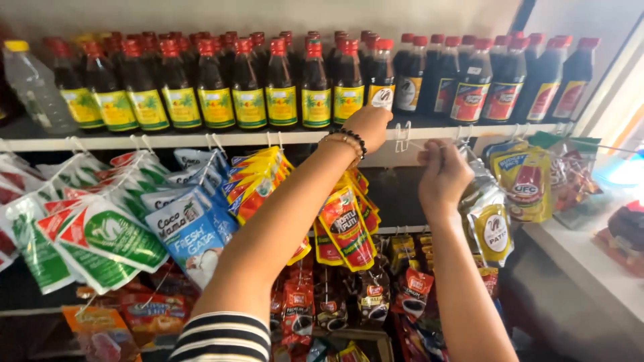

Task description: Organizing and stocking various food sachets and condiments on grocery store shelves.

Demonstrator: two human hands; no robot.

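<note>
At the far left of the shelf (168,139) stands a clear bottle (33,87) with a yellow cap. Beside it runs a row of dark bottles (215,84) with red caps and yellow labels; further right, more dark bottles (490,77) carry red labels.

Below the shelf edge, packs hang from white hooks. From the left: green-and-white pouches (100,238), blue-and-white pouches (191,231), yellow-and-red packs (258,181), then red sauce pouches (345,228).

Your left hand (369,126), with beaded bracelets (349,142) on the wrist, is raised to the shelf edge. Its fingers are curled at the edge, just left of a white hook (402,136). Whether they grip anything cannot be determined; the back of the hand hides them. The sleeve (225,338) of that arm is striped black and white.

Your right hand (443,175) is raised just beside the left, under the shelf edge. Its fingers are pinched together at the top, at a thin rod (439,142) running from the white hook. The pinched item itself is too small to identify.

Just right of that hand hang silver-and-yellow pouches (493,224), touching the wrist area. Further right hang yellow pouches (526,181) with red prints. A white ledge (590,268) lies at the far right.
</note>
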